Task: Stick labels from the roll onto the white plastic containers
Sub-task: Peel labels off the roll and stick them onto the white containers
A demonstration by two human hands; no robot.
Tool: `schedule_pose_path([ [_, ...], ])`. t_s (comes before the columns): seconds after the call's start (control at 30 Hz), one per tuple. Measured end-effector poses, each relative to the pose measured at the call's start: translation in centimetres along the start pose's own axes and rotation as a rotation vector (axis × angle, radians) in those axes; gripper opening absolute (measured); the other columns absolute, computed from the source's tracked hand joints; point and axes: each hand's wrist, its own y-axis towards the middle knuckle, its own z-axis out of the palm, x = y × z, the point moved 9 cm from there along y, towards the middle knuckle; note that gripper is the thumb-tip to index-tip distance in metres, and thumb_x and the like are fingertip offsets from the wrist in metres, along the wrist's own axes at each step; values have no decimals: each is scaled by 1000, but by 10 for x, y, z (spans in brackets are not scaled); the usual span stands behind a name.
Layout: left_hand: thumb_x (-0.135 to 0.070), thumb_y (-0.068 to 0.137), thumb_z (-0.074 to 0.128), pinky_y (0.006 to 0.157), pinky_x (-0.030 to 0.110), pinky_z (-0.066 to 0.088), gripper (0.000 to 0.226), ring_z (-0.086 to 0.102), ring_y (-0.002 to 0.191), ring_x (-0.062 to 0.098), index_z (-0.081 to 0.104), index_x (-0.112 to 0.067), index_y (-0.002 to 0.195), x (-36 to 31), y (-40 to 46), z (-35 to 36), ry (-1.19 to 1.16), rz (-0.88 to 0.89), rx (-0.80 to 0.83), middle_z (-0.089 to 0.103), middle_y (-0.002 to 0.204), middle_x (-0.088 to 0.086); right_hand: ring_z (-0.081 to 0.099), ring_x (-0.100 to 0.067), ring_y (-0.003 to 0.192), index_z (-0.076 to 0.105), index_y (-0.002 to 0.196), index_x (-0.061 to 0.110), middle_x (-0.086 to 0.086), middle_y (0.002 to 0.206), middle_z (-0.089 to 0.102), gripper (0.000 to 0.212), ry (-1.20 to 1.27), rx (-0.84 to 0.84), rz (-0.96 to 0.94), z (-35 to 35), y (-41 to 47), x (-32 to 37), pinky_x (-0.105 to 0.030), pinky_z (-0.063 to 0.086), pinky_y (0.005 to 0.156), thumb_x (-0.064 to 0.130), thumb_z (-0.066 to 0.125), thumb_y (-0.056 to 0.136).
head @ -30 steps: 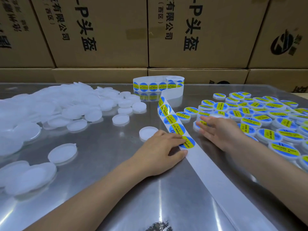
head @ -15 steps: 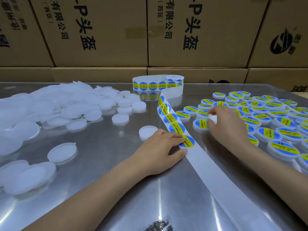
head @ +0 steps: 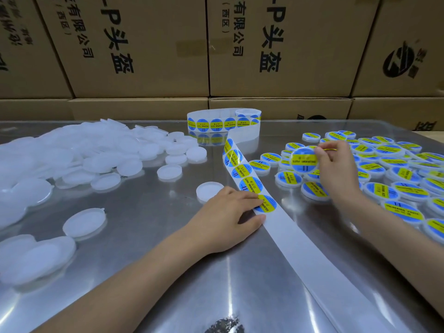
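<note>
My right hand [head: 336, 174] has lifted off the labelled pile, fingertips now pinching a labelled container [head: 304, 160]; my left hand [head: 228, 212] lies flat, fingertips on the strip's last label [head: 266, 204]; peel slowly, then centre it on the bare container [head: 208, 190] beside my knuckles.

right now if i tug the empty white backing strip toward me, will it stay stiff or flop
Probably floppy: the backing strip lies flat and curves back to the roll. It looks thin and likely light. The left hand pins it, so it may not slide.
</note>
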Motion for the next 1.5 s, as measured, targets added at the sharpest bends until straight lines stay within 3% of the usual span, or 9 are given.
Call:
schedule_pose_path([
  [0.07, -45, 96, 43, 96, 12, 18, 44, 34, 121, 10, 46, -32, 138, 0, 0, 0, -2, 4, -3, 42, 143, -19, 51, -21, 78, 50, 96, 20, -3, 89, 57, 4, -30, -55, 48, -12, 9, -9, -31, 38, 65, 23, 47, 96],
  [0.33, -44, 96, 42, 98, 12, 19, 44, 34, 120, 10, 47, -31, 138, -2, 0, -2, -4, 13, -10, 42, 143, -18, 60, -33, 101, 63, 111, 13, -10, 110, 65, 26, -254, -89, 237, -47, 33, -59, -44, 46, 89, 21, 43, 97],
  [0.5, -44, 97, 42, 97, 12, 19, 44, 34, 120, 9, 47, -31, 138, -1, -1, -2, -1, 13, -20, 43, 142, -19, 57, -32, 102, 63, 110, 17, -11, 125, 57, 27, -365, -135, 130, -48, 30, -41, -39, 42, 87, 11, 42, 94],
  [0.73, -46, 94, 46, 95, 27, 36, 36, 48, 108, 11, 60, -28, 122, 4, -2, -10, -55, -22, -115, 61, 119, -12, 57, -12, 83, 68, 83, 28, 10, 90, 68, 18, -276, 341, -337, 30, -21, 34, -23, 43, 73, 12, 61, 86],
  [0.8, -47, 92, 49, 89, 26, 39, 34, 50, 100, 9, 62, -28, 117, 8, -3, -13, -88, -43, -151, 63, 107, -11, 53, -5, 97, 70, 94, 28, 18, 97, 65, 14, -304, 522, -446, 56, -44, 44, -12, 37, 79, 20, 66, 84],
  [0.9, -50, 88, 55, 86, 20, 37, 38, 48, 105, 7, 60, -28, 119, 13, -4, -18, -112, -75, -219, 62, 112, -12, 43, -7, 120, 61, 120, 29, 12, 120, 59, 39, -396, 732, -486, 83, -69, 35, -24, 33, 101, 35, 68, 83],
  [0.97, -54, 84, 58, 87, 19, 35, 47, 46, 111, 8, 56, -29, 124, 17, -4, -20, -107, -103, -257, 59, 119, -13, 43, -9, 124, 54, 130, 31, 8, 127, 57, 47, -410, 808, -460, 91, -75, 29, -32, 36, 103, 40, 64, 85],
  [1.1, -64, 79, 55, 90, 24, 33, 59, 42, 112, 11, 50, -31, 128, 28, -4, -15, -31, -187, -232, 56, 124, -11, 44, -11, 122, 51, 133, 32, 7, 124, 58, 47, -460, 786, -487, 95, -76, 29, -32, 36, 102, 42, 58, 88],
  [1.5, -58, 81, 57, 86, 26, 36, 50, 48, 105, 13, 57, -29, 121, 42, 0, -18, -68, -239, -240, 61, 115, -9, 44, -10, 119, 49, 133, 29, 4, 118, 60, 46, -350, 707, -533, 97, -84, 41, -31, 35, 101, 32, 61, 89],
])
